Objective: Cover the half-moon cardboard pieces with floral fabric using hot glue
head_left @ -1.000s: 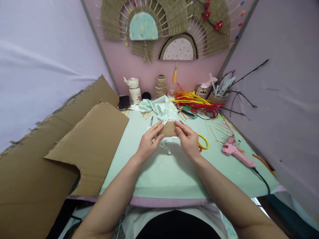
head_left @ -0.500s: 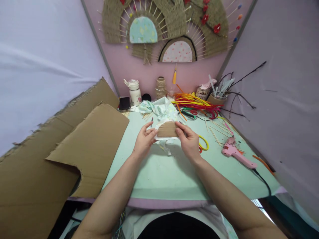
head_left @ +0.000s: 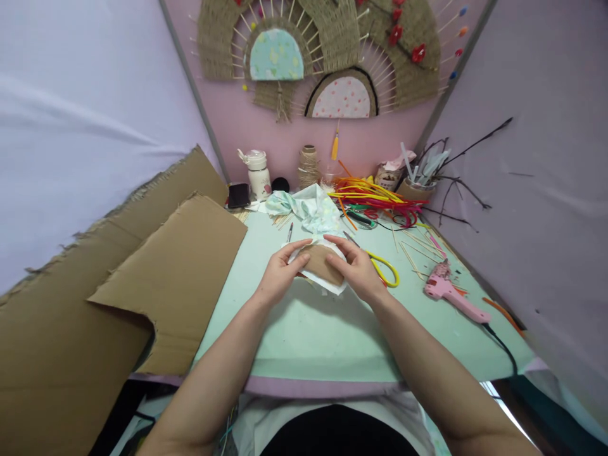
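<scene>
Cardboard piece (head_left: 319,265): between the hands, above the table (head_left: 323,342) | long axis: crosswise, right end slanting bodyward | left hand (head_left: 279,271) and right hand (head_left: 363,273): equally near, both pinching it, thumbs on its face

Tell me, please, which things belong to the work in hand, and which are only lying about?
Belonging, apparently:
- cardboard piece, held by left hand and right hand
- white layer behind it

Apparently lying about:
- bottle
- twine spool
- glue gun
- branches
</scene>
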Action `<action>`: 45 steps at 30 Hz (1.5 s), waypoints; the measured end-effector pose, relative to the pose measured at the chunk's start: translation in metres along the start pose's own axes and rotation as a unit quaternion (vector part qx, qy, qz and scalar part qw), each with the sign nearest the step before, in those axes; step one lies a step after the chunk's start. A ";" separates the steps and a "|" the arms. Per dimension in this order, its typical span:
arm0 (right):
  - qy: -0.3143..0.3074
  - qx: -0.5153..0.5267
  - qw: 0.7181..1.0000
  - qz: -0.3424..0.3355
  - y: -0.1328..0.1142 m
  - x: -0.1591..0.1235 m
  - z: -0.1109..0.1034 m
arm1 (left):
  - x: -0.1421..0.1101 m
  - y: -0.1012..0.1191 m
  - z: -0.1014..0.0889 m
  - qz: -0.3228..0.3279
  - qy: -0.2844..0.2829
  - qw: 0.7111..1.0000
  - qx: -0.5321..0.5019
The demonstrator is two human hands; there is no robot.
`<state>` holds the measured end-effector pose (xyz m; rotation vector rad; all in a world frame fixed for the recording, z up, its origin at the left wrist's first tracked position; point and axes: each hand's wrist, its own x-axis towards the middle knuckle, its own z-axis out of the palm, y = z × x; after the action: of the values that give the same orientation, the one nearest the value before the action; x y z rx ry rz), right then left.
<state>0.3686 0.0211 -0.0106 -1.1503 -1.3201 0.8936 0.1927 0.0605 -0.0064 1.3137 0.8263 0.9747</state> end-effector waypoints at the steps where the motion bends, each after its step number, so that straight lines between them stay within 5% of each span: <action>1: -0.010 -0.002 1.000 -0.002 -0.001 0.000 -0.001 | -0.001 0.000 0.000 0.005 -0.001 1.000 0.007; 14: 0.012 -0.015 0.999 -0.033 -0.004 -0.005 0.000 | -0.003 0.003 0.003 0.011 -0.018 1.000 -0.022; 22: 0.002 0.085 0.993 0.080 0.001 -0.001 0.003 | 0.003 0.001 0.002 -0.010 0.055 0.995 -0.084; 25: 0.025 0.092 0.993 0.073 0.004 -0.002 0.008 | 0.003 0.000 0.009 -0.046 0.034 0.984 -0.169; 32: 0.043 -0.023 0.997 0.052 0.003 -0.006 0.014 | -0.002 -0.006 0.019 -0.122 0.005 0.970 -0.212; 37: 0.082 -0.111 0.989 0.046 0.000 0.001 -0.005 | -0.001 0.000 0.014 -0.140 0.030 0.967 -0.212; 40: 0.068 -0.240 0.966 0.066 0.001 0.002 -0.030 | 0.000 0.007 0.007 -0.149 0.050 0.960 -0.230; 42: 0.027 -0.421 0.900 0.108 0.004 0.001 -0.049 | 0.002 0.010 0.003 -0.152 0.050 0.956 -0.246; 45: -0.018 -0.503 0.849 0.160 0.012 -0.003 -0.069 | 0.003 0.013 -0.002 -0.152 0.055 0.949 -0.271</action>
<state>0.4378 0.0128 -0.0157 -2.2206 -1.7084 0.3934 0.1908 0.0643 0.0067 0.6433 0.7474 0.9434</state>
